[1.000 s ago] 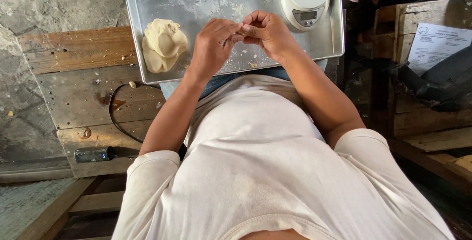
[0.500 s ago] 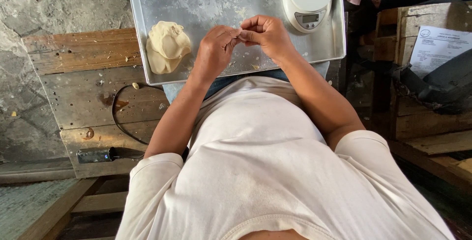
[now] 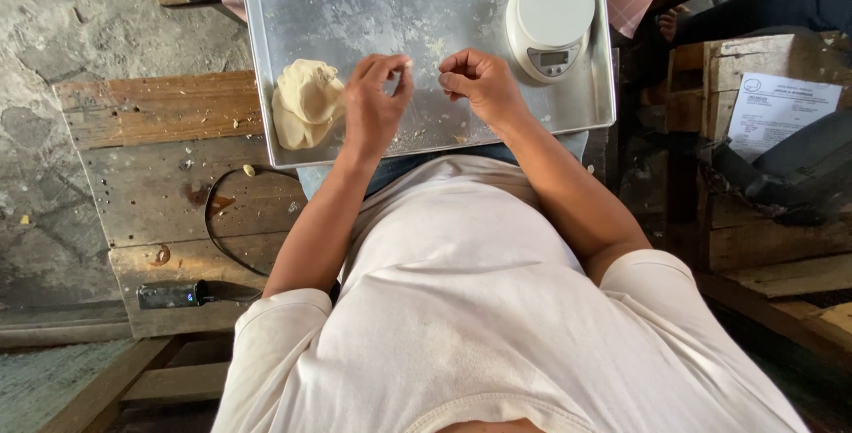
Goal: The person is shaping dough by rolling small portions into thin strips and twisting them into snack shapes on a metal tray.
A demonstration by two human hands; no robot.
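A floured metal tray [image 3: 355, 7] rests on my lap. My left hand [image 3: 374, 105] hovers over its near edge, thumb and forefinger pinched together with a pale speck at the tips. My right hand [image 3: 484, 87] is a short gap to the right, fingers curled shut, nothing visible in it. A lump of pale dough [image 3: 306, 103] lies on the tray's left side, just left of my left hand and apart from it. A white round kitchen scale [image 3: 550, 20] stands at the tray's far right, beyond my right hand.
A worn wooden platform [image 3: 160, 122] lies left of the tray, with a black cable [image 3: 213, 229] and a small black device [image 3: 173, 294] on it. Wooden crates with a printed sheet [image 3: 781, 109] stand at right. Another person's foot [image 3: 672, 20] shows at top right.
My hands were touching, fingers working together over the tray. They have now pulled apart, the left going left and the right staying near the scale.
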